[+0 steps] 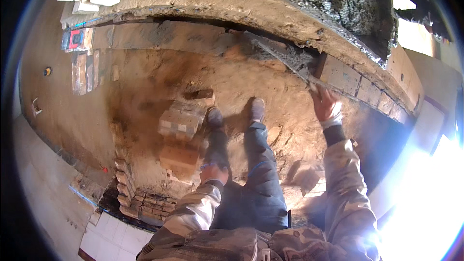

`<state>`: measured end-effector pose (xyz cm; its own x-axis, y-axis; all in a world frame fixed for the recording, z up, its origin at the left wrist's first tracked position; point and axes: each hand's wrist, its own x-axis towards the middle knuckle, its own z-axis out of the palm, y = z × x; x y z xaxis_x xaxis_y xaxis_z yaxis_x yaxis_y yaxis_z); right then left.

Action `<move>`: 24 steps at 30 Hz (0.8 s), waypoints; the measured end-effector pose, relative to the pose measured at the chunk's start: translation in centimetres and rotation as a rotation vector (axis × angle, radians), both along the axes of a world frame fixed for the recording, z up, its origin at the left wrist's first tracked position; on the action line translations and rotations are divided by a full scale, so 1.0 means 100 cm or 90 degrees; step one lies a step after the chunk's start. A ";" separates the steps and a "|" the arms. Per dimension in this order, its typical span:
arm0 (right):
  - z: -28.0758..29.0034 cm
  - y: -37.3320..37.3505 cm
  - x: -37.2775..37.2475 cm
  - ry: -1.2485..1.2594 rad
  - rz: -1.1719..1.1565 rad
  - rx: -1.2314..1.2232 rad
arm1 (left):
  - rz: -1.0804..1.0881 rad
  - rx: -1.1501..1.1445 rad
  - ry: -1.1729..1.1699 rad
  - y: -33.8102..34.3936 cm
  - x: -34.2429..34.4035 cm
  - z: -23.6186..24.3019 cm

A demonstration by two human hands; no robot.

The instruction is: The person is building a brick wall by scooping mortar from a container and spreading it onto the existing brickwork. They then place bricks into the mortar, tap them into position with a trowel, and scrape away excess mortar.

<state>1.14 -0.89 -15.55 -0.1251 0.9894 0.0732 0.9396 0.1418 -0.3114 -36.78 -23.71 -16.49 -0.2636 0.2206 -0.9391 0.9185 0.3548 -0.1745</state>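
My right hand [326, 104] is closed around the handle end of a trowel [282, 59]. Its long grey blade reaches up and left over dark wet mortar [300, 57] on the low brick course. The mortar lies against the end of a laid brick [340, 74]. Close to my left knee, my left hand [213, 174] hangs with its fingers curled in, and I see nothing in it. Much of its finger detail is foreshortened.
A mortar-crusted dark container [338, 5] stands on the ledge beyond the course. Brick stacks [181, 118] sit left of my feet, with more bricks [145, 205] at the lower left. A red-and-black boxy tool [76, 39] rests at the course's left end. Bright glare covers the lower right.
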 end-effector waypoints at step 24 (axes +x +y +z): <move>-0.060 -0.084 -0.087 0.145 -0.416 -0.234 | -0.095 -0.001 -0.021 -0.008 -0.060 -0.024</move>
<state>-7.57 -9.33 -21.57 0.4700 0.8228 -0.3195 0.7042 -0.5678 -0.4264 -42.81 -24.49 -18.86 -0.1976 0.2533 -0.9470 0.9661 0.2143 -0.1442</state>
